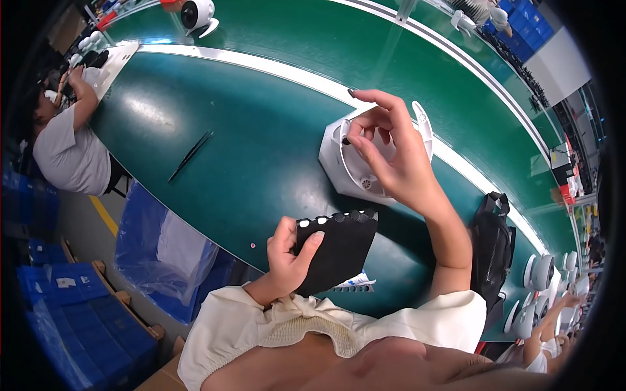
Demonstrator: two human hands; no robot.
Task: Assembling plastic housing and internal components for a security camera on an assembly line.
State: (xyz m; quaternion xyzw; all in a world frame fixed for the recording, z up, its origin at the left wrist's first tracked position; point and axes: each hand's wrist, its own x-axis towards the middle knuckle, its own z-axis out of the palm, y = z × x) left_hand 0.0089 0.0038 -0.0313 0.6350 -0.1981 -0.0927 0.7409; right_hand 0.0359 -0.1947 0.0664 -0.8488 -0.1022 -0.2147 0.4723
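Observation:
In my left hand (pixel 287 257) is a black sheet (pixel 339 254), gripped between thumb and fingers near its upper left corner. Round black pads line its upper edge, with white round spots toward the left. My right hand (pixel 391 146) hovers over a rounded white plastic housing (pixel 365 173), which sits in a white angular holder (pixel 331 159). The right thumb and a bent finger come together at a small black piece (pixel 346 140), too small to identify. My right index finger stretches above them, dark at its tip. The hand hides part of the housing.
Black tweezers (pixel 190 156) lie on the green table (pixel 248 130), left of the housing. A tiny pink ring (pixel 253 246) is near its front edge. At right is a black bag (pixel 492 251); beyond runs a green conveyor (pixel 293 39) with a white camera (pixel 197 16). A co-worker (pixel 75 143) sits left.

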